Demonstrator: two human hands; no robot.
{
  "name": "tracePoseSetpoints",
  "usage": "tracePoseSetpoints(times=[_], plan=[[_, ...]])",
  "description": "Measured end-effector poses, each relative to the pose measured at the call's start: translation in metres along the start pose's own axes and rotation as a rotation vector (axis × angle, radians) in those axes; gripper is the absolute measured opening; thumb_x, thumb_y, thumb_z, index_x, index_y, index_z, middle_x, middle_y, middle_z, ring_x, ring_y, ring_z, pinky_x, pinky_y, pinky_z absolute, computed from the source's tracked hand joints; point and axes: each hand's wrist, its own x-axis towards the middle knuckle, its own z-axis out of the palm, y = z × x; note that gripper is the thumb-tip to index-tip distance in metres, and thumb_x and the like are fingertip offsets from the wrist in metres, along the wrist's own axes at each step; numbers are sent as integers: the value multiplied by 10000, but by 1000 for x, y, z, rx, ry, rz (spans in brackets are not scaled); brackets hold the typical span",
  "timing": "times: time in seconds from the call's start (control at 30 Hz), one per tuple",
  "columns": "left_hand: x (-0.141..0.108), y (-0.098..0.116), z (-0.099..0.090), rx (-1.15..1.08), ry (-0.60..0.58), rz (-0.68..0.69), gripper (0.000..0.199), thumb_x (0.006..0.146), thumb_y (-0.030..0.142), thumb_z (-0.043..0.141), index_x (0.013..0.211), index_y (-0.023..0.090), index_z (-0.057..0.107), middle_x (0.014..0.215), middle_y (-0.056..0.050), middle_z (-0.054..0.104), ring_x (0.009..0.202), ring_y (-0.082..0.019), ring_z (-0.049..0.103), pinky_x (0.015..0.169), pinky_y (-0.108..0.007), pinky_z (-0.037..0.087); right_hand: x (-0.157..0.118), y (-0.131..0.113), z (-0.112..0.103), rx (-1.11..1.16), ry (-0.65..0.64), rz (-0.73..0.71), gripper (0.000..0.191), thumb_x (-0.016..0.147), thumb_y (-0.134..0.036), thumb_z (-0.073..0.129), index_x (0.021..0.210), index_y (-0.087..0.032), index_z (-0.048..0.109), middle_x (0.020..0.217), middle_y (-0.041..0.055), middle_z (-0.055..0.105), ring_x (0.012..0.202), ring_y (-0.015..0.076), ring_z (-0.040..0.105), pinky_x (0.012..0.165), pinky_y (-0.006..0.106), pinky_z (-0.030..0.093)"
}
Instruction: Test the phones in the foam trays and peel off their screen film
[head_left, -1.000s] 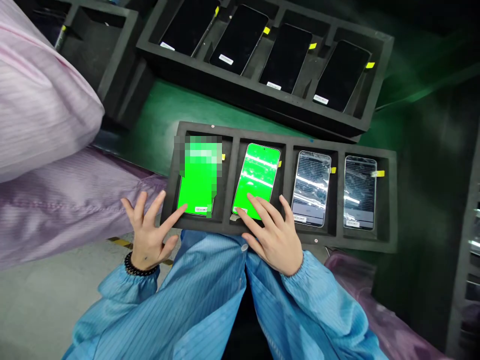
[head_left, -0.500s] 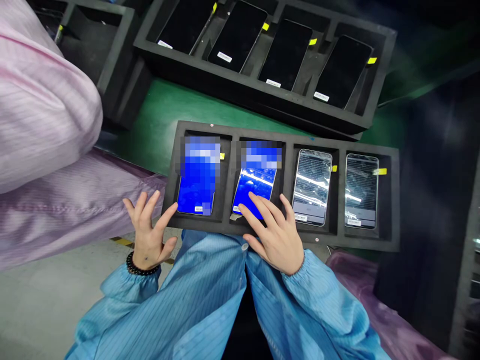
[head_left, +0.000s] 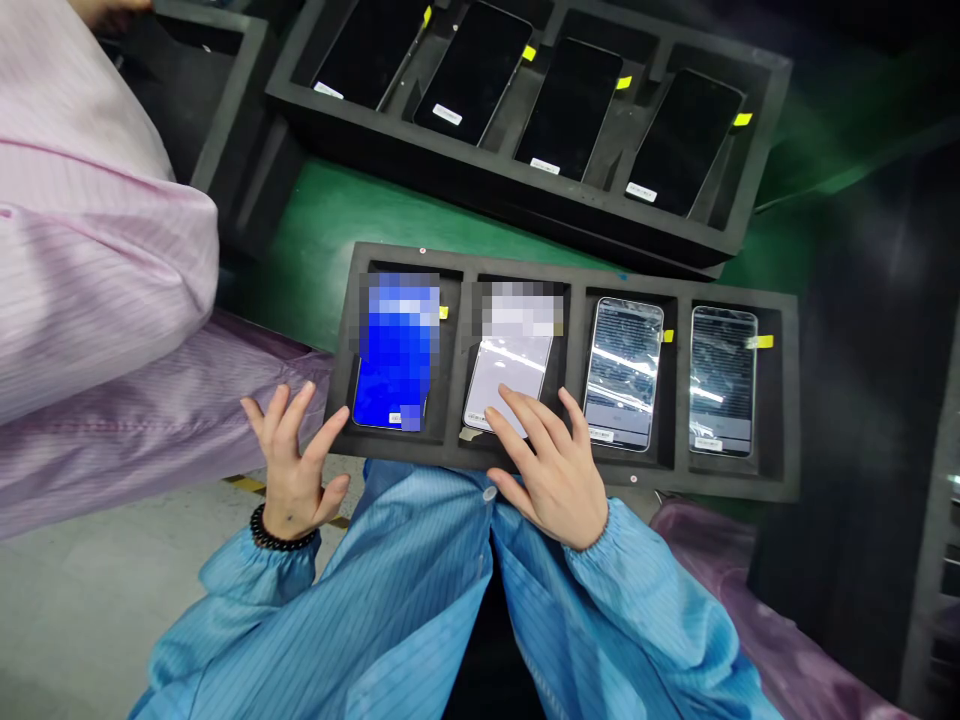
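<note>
Several smartphones lie face up in the compartments of a black foam tray (head_left: 776,400) in front of me. Over the lower part of the second smartphone (head_left: 510,365), whose screen is pale white, my right hand (head_left: 551,460) has its fingers spread. Whether a fingertip touches the glass I cannot tell. My left hand (head_left: 296,460), fingers apart and holding nothing, is beside the tray's left edge, near the blue-screened smartphone (head_left: 390,375). The third smartphone (head_left: 626,370) and the rightmost smartphone (head_left: 721,380) show grey screens with text. Yellow tabs and white labels mark the phones.
Behind, a second foam tray (head_left: 480,160) holds several dark-screened smartphones on the green table (head_left: 352,220). A co-worker's pink sleeve (head_left: 112,250) is close on the left, by another black tray (head_left: 247,60). Pink fabric (head_left: 705,560) shows at lower right.
The second phone's screen has turned from blue to pale white. My left hand has shifted slightly left, off the tray's edge. The co-worker's pink sleeve has moved, and part of their hand shows at top left.
</note>
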Motion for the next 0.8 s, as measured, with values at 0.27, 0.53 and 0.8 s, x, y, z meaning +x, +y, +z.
tracePoseSetpoints(times=[0.27, 0.53, 0.8], plan=[[6, 7, -2, 55, 9, 9, 567, 982, 538, 363, 1529, 397, 411, 1705, 135, 150, 1582, -390, 112, 1300, -579, -104, -2, 5, -5, 122, 65, 13, 517, 1047, -416, 348, 1509, -193, 416, 1458, 157, 591, 1277, 275, 561, 1195, 542, 282], [92, 65, 17, -166, -45, 94, 560, 1014, 464, 340, 1547, 299, 388, 1571, -52, 473, 1537, -324, 311, 1289, -633, -35, 21, 62, -36, 64, 83, 369, 469, 1031, -392, 409, 1469, -236, 472, 1501, 142, 533, 1352, 344, 503, 1145, 584, 364], [134, 125, 70, -126, -335, -18, 815, 959, 574, 441, 1513, -19, 368, 1594, -310, 336, 1551, -467, 179, 1248, -704, 95, 23, 61, -59, 75, 71, 381, 431, 1042, -381, 405, 1423, -208, 510, 1486, 126, 554, 1344, 306, 511, 1169, 559, 347]])
